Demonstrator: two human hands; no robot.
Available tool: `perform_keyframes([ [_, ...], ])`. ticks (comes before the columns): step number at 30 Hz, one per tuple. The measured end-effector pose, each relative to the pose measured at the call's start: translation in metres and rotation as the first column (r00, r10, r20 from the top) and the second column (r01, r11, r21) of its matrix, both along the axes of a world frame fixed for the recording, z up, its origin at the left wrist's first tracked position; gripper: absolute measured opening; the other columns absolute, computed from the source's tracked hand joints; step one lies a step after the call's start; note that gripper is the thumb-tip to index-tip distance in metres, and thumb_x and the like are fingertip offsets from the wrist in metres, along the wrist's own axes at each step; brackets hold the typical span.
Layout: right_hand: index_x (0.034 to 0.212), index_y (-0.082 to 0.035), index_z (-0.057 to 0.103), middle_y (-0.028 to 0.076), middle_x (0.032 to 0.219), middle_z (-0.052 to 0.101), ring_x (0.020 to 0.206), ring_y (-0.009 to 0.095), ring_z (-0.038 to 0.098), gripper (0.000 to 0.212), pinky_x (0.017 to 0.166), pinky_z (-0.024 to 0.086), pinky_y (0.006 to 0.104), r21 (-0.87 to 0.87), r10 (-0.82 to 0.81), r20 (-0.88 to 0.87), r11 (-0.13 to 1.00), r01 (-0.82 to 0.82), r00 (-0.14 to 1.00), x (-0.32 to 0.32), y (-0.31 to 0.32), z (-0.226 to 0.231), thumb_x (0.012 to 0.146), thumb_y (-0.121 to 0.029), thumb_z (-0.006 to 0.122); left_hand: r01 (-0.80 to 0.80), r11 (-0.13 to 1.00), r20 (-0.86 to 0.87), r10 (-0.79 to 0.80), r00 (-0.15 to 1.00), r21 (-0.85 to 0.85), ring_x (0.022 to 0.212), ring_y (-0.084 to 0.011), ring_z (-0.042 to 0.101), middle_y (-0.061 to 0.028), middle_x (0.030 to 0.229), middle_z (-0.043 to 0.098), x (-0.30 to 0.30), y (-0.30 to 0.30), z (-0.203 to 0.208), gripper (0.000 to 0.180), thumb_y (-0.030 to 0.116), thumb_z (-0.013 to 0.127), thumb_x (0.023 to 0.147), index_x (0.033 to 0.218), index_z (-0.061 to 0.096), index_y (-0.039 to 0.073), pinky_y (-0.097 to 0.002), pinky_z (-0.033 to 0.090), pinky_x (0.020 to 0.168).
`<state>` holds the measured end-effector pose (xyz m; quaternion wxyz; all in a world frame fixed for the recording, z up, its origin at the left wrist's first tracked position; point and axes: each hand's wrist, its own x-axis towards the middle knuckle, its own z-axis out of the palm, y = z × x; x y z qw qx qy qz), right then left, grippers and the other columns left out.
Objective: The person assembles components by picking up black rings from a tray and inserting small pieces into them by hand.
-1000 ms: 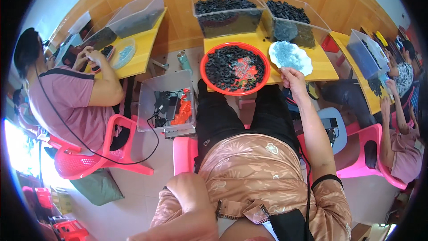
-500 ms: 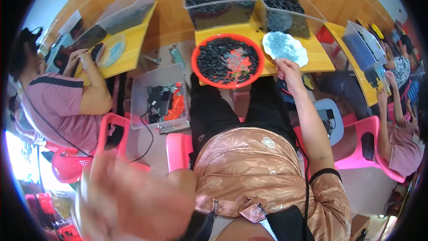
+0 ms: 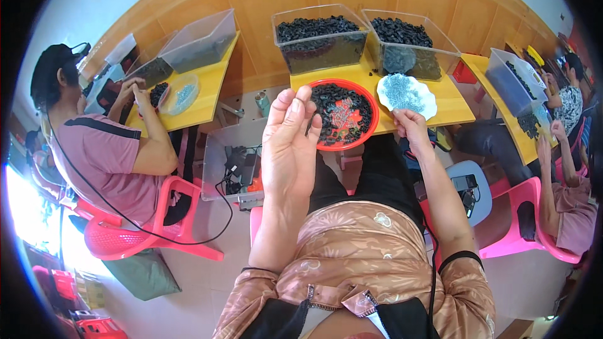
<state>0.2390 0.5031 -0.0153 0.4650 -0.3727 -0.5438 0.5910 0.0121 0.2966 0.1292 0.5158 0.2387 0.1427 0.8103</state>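
Note:
My left hand is raised in front of me, fingers loosely bent and somewhat apart, with nothing visible in it. Behind it, partly hidden, a round red basin with small black ring-like pieces sits at the near edge of the yellow table. Small pale pieces lie on the basin's bare red middle. At the near rim of a white scalloped plate is my right hand, fingertips pinched together. Whatever they may hold is too small to make out. Tiny pale blue pieces cover the plate.
Two clear bins of black pieces stand at the back of the yellow table. A clear box with black devices stands on the floor at left. People work at tables on both sides, on pink chairs.
My left hand, blurred at the lower left before, has risen to the middle in front of the basin. My right hand stays at the plate's near rim. The whole view has shifted.

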Motion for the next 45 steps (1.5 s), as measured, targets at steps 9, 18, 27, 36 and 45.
perform_keyframes([
  [9,0.084,-0.005,0.066,-0.005,0.064,0.052,0.049,0.002,0.041,0.021,0.044,0.028,0.0197,0.016,-0.027,0.039,1.0,0.027,0.999,-0.002,0.001,-0.001,0.091,-0.025,0.064,-0.051,0.99,-0.029,0.055,0.998,0.134,0.102,-0.0159,0.055,-0.0007,0.102,0.061,-0.001,-0.009,0.009,0.027,0.007,0.061,0.091,0.116,0.054,0.012,-0.0341,0.041,0.094],
  [18,0.084,-0.005,0.066,-0.005,0.067,0.054,0.05,0.002,0.041,0.019,0.045,0.029,0.02,-0.001,-0.009,0.0,1.0,0.009,1.0,-0.002,0.0,-0.002,0.091,-0.022,0.064,-0.667,0.466,0.149,0.745,0.65,0.581,0.089,-0.0188,0.051,-0.0071,0.096,0.054,0.022,-0.074,0.031,0.019,0.015,0.058,0.091,0.105,0.053,0.004,-0.0345,0.039,0.089],
  [27,0.088,-0.004,0.066,-0.004,0.066,0.053,0.048,0.002,0.039,0.018,0.044,0.028,0.0198,-0.031,0.015,0.005,0.999,-0.015,1.0,-0.005,-0.003,0.0,0.092,-0.021,0.063,-0.587,-0.368,0.208,0.923,-0.324,0.721,0.139,-0.0146,0.029,-0.0016,0.147,0.039,0.05,-0.132,0.043,0.057,0.024,0.063,0.084,0.136,0.046,0.014,-0.0408,0.022,0.113],
  [36,0.09,-0.004,0.065,-0.005,0.066,0.051,0.05,0.002,0.038,0.017,0.045,0.027,0.0194,-0.032,0.024,0.023,0.999,-0.023,0.999,-0.002,0.002,-0.007,0.092,-0.02,0.062,-0.63,-0.371,0.199,0.923,-0.329,0.682,0.14,-0.0141,0.027,0.0005,0.15,0.036,0.046,-0.135,0.042,0.051,0.027,0.053,0.09,0.138,0.043,0.011,-0.0406,0.02,0.115],
  [45,0.101,-0.007,0.064,-0.008,0.066,0.047,0.05,0.0,0.036,0.016,0.043,0.025,0.0169,-0.052,0.007,0.036,0.999,-0.005,0.999,0.004,0.018,-0.021,0.092,-0.02,0.063,-0.553,-0.339,0.187,0.931,-0.313,0.761,0.133,-0.022,0.025,-0.0075,0.144,0.031,0.041,-0.158,0.046,0.049,0.026,0.046,0.096,0.14,0.026,0.018,-0.0422,0.02,0.109],
])
